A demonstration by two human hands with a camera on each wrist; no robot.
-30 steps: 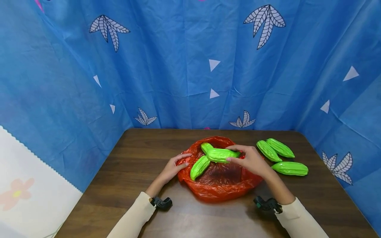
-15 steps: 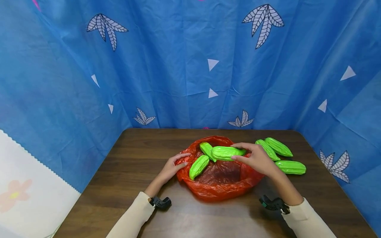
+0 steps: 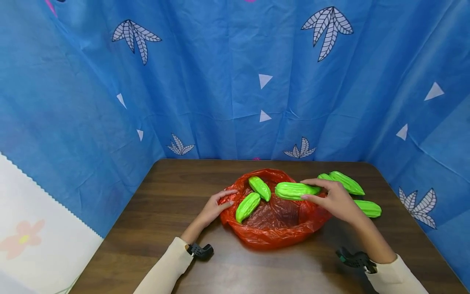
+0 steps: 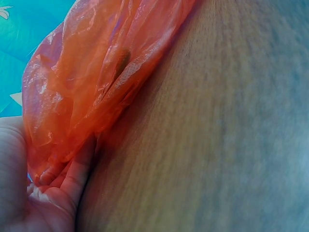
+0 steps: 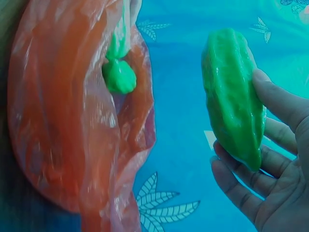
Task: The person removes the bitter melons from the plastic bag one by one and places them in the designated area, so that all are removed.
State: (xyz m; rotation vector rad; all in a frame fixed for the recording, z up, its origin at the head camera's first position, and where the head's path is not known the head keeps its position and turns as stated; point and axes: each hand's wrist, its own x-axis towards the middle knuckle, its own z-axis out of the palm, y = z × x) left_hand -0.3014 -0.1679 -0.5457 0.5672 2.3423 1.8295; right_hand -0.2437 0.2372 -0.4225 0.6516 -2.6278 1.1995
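My right hand (image 3: 335, 200) holds a ribbed bright green bitter melon (image 3: 293, 191) by its tapered end, level over the right part of an opened red plastic bag (image 3: 271, 237). In the right wrist view the thumb lies along one side of this bitter melon (image 5: 231, 92), with fingers under it. Two more bitter melons, one farther back (image 3: 260, 188) and one nearer (image 3: 247, 207), lie inside the bag at its left. My left hand (image 3: 213, 209) grips the bag's left rim. Thin red plastic (image 4: 91, 87) runs between its thumb and fingers in the left wrist view.
Right of the bag, several bitter melons lie on the dark wooden table (image 3: 176, 183): one at the back (image 3: 346, 182), one nearer (image 3: 369, 208), another partly hidden behind the right hand. A blue patterned curtain (image 3: 205, 81) stands behind the table and along its sides.
My right hand has carried its bitter melon rightward, away from the two others in the bag. The left hand has stayed at the bag's left rim.
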